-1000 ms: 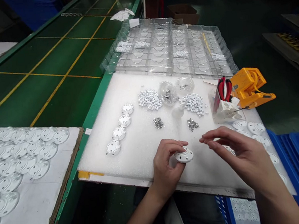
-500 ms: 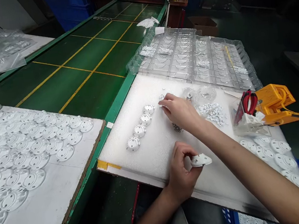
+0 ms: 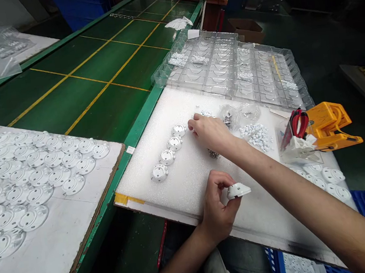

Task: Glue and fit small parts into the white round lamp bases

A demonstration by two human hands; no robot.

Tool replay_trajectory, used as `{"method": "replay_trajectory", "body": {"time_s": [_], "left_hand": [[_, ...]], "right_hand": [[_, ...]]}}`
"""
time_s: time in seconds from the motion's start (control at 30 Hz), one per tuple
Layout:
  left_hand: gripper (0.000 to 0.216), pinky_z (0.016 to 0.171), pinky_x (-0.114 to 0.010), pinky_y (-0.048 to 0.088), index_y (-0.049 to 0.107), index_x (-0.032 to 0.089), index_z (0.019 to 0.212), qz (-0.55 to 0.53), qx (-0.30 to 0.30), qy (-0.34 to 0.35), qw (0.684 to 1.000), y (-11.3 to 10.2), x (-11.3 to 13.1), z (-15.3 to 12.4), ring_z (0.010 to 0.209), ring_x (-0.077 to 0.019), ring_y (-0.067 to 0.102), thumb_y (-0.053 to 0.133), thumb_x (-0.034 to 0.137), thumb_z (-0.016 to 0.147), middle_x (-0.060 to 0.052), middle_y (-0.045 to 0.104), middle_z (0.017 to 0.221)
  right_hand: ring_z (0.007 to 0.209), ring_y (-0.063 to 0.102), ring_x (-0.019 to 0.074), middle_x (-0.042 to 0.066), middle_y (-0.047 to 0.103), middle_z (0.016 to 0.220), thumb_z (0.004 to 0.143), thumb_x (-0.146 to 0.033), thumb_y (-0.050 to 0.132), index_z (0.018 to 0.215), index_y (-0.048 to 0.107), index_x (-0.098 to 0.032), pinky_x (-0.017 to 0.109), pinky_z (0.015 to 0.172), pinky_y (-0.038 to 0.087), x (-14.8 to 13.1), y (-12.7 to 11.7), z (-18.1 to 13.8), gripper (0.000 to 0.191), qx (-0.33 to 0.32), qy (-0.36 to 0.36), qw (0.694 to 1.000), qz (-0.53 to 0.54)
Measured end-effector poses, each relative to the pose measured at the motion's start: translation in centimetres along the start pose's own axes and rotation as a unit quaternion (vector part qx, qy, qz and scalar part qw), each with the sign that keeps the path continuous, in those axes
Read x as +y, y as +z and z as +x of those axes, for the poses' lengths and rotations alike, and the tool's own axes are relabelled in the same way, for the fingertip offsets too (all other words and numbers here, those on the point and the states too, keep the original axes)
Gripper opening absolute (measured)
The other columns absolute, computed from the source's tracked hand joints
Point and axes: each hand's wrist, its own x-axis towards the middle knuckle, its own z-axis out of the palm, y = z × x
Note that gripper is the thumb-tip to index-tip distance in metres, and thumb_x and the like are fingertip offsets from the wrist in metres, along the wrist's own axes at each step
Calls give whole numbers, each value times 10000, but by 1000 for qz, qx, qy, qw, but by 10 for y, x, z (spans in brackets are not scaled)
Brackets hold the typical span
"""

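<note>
My left hand point(image 3: 218, 202) is closed on a small round white plastic disc point(image 3: 238, 190), held just above the near edge of a white foam sheet point(image 3: 186, 175). My right hand point(image 3: 210, 130) reaches across to the pile of small white parts point(image 3: 204, 113) in the middle of the sheet, fingers bent and pinched down onto it. What the fingertips hold is hidden. A row of several white discs point(image 3: 168, 155) lies left of that hand. A small heap of metal bits point(image 3: 213, 153) lies under my right wrist.
Clear plastic trays point(image 3: 227, 66) sit beyond the foam. A second pile of white parts point(image 3: 257, 134), an orange tool point(image 3: 329, 125) and red-handled pliers point(image 3: 296, 122) lie at right. More discs point(image 3: 332, 175) line the right edge. A board of many discs point(image 3: 27, 179) lies left, across the green conveyor point(image 3: 98, 76).
My right hand left the disc, reached forward and left to the pile of white parts and now presses lower onto it. My left hand kept the disc and tilted it.
</note>
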Motion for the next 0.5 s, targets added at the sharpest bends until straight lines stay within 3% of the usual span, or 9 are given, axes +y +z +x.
{"method": "replay_trajectory", "body": {"time_s": [0.27, 0.5], "left_hand": [[85, 788, -248, 492, 534, 245, 1008, 15, 1, 17, 1000, 0, 0, 2, 885, -146, 569, 617, 259, 1001, -21, 541, 976], [61, 790, -293, 532, 556, 240, 1013, 1, -11, -18, 1000, -1, 2, 2, 879, -153, 666, 615, 241, 1002, -31, 551, 1040]], "right_hand": [[910, 687, 239, 125, 714, 1120, 969, -59, 450, 1070, 709, -160, 307, 625, 348, 0, -3, -1, 296, 2, 7, 999, 38], [856, 677, 210, 108, 725, 1113, 956, -48, 469, 1044, 713, -166, 301, 634, 363, 1, -8, -12, 285, 38, 7, 996, 85]]}}
